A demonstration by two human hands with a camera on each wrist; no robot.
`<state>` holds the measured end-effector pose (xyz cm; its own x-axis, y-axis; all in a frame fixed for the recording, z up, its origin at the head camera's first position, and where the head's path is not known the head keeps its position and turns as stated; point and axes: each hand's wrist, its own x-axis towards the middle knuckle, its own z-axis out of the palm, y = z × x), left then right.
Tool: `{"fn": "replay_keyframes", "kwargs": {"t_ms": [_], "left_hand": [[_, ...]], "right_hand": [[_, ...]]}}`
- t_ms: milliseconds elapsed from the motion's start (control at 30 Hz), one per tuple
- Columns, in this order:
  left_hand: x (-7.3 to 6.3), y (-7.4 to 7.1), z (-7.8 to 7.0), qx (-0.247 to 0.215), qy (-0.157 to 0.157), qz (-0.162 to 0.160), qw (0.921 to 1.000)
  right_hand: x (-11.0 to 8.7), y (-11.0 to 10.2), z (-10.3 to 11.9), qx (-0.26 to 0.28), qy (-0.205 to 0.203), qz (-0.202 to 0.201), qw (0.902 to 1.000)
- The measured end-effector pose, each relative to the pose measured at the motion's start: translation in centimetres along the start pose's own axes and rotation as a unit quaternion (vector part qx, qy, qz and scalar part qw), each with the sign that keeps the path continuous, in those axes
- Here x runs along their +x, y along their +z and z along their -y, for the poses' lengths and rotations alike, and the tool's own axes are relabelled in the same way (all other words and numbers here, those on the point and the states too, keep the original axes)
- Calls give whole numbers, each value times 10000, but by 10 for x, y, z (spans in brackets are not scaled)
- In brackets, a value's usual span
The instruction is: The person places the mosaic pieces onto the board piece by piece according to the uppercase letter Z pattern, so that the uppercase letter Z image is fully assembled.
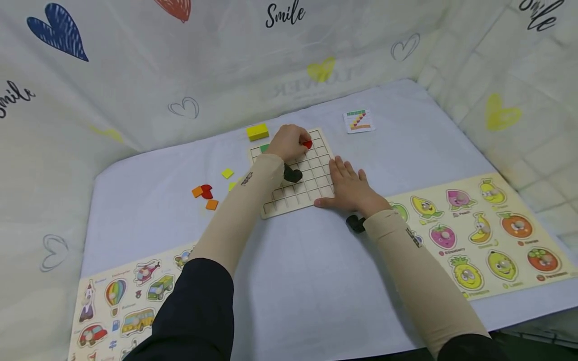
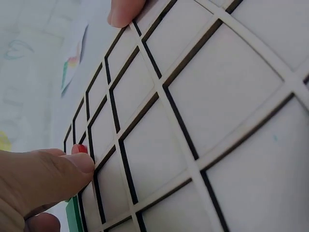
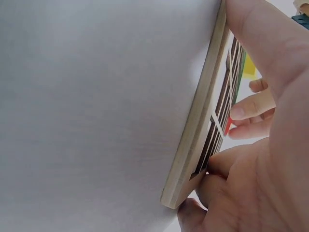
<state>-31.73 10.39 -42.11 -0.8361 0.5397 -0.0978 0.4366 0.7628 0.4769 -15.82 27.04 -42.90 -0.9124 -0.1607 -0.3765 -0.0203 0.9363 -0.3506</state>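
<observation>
A wooden grid board [image 1: 311, 186] with square cells lies near the back of the table. My left hand [image 1: 285, 144] reaches over its upper part and pinches a small red piece [image 1: 308, 145] between thumb and fingers, close over the cells. Beside that hand a green piece [image 1: 264, 148] shows at the board's top left; the forearm hides much of the left side. With fingers spread, my right hand [image 1: 349, 189] rests at the board's right edge. In the right wrist view, the board's edge [image 3: 193, 123] lies along the thumb and fingers.
A yellow block [image 1: 258, 132] stands behind the board; a patterned card [image 1: 359, 121] lies at back right. Orange tiles [image 1: 211, 204], another red piece [image 1: 206, 191] and yellow tiles [image 1: 228, 173] lie left. A vehicle picture board [image 1: 128, 281] and a fruit picture board [image 1: 465, 255] occupy the front sides.
</observation>
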Motion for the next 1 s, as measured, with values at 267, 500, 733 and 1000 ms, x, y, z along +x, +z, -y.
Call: {"fn": "replay_keyframes", "kwargs": {"t_ms": [267,500,733,1000], "left_hand": [[-11,-4,10,-71,-125,-7,9999],[-29,-17,24,-8,58,-34,10000],[-56,-43,61,-200,-168,-6,9997],[-96,-63,111,-143,-941,250,9951]], "right_hand": [[2,6,10,107,-105,74,9999],[3,6,10,124,-91,80,9998],[3,0,2,89,-49,99,9999],[5,-3,-1,45,-117,138,9998]]}}
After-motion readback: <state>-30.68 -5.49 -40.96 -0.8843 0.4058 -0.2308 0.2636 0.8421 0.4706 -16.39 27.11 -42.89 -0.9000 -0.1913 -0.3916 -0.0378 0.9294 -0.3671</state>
